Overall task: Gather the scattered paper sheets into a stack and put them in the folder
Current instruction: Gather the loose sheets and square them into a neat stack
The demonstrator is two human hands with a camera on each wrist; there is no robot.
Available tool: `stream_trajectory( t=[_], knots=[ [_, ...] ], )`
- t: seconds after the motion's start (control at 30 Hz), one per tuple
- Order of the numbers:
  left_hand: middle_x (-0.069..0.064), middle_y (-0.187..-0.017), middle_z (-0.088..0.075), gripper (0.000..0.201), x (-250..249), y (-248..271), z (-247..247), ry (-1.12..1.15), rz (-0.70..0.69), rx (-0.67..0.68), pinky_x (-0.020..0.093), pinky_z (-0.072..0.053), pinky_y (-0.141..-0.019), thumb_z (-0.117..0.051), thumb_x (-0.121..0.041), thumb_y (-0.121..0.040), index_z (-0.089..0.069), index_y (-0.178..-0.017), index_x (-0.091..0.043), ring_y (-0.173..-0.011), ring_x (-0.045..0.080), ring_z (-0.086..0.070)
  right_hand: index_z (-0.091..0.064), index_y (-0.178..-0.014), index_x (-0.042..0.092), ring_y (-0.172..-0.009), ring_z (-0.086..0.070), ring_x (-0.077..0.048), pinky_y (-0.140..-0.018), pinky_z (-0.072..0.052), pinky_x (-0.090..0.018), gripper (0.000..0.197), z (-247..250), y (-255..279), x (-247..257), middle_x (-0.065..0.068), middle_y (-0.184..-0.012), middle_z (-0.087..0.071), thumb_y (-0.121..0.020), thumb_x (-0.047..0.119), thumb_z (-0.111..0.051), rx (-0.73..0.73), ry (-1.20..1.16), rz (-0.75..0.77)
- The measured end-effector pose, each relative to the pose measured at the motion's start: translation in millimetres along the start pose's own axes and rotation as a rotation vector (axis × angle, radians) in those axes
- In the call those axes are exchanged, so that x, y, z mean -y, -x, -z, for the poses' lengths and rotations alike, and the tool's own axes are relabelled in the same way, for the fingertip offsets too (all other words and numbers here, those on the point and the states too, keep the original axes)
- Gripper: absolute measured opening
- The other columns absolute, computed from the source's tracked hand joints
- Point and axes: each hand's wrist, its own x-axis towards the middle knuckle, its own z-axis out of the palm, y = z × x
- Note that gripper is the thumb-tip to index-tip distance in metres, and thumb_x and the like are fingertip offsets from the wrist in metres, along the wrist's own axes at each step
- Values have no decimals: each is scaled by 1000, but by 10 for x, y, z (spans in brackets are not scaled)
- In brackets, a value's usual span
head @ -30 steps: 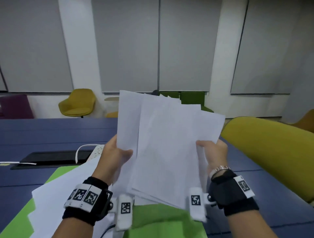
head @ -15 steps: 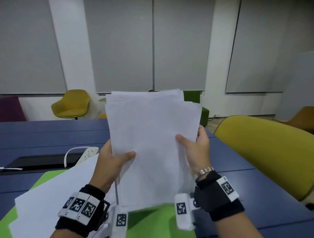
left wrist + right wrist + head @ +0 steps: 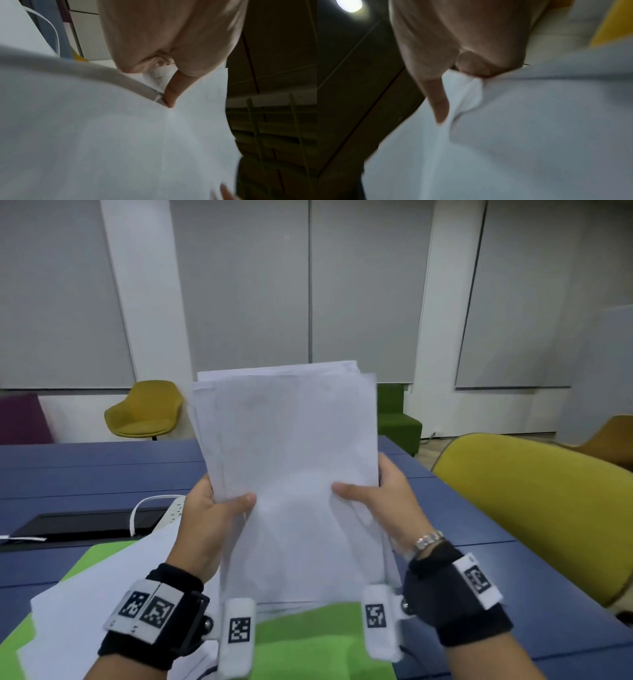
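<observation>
White paper stack is up off the surface, left hand and right hand pinching its sides; top edges uneven. Green folder waits below the hands, more sheets lying under the left wrist.

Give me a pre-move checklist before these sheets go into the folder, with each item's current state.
1. Left hand grips the stack of sheets: ok.
2. Right hand grips the stack: ok.
3. Stack edges squared: not ok, top edges are staggered.
4. All sheets gathered: not ok, loose sheets lie on the folder.
5. Green folder sits open below the stack: ok.
6. Stack's bottom edge resting on the folder: cannot tell.
</observation>
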Motion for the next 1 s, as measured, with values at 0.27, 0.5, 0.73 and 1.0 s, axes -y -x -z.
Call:
stream_trajectory(
  t=[0.27, 0.5, 0.73, 1.0],
  knots=[
    [-4, -103, -78, 40, -14, -17, -31, -46, -82, -80, 21, -59, -69, -65, 12, -89, -65, -116, -17, -89, 11, -76, -68, -96, 28, -83, -71, -1, -78, -59, -29, 29, -100, 8, -123, 17, -91, -76, -79, 6, -78, -87, 224, 98],
    [-4, -106, -75, 39, 24, -23, -46, -97, -151, -173, 34, -56, -85, -67, 8, -89, -63, -107, -27, -96, 16, -73, -56, -100, 24, -76, -66, 0, -66, -53, -18, 30, -403, 90, -319, 16, -83, -70, -82, 6, -71, -250, 219, 185],
    [-3, -113, -74, 42, 114, -17, 22, -63, -62, -85, 20, -57, -75, -70, 3, -88, -57, -117, -24, -94, 7, -73, -53, -102, 13, -78, -66, -7, -66, -52, -21, 32, -308, 17, -358, 4, -93, -70, -80, -8, -63, -214, -84, 32],
    [-7, -114, -74, 30, 21, 11, -86, -205, -223, -118, 48, -55, -99, -67, -12, -90, -60, -110, -33, -108, 14, -71, -49, -98, 29, -76, -66, 1, -65, -52, -16, 28, -422, 40, -273, 24, -85, -68, -90, 6, -62, -284, 7, 165]
  ],
)
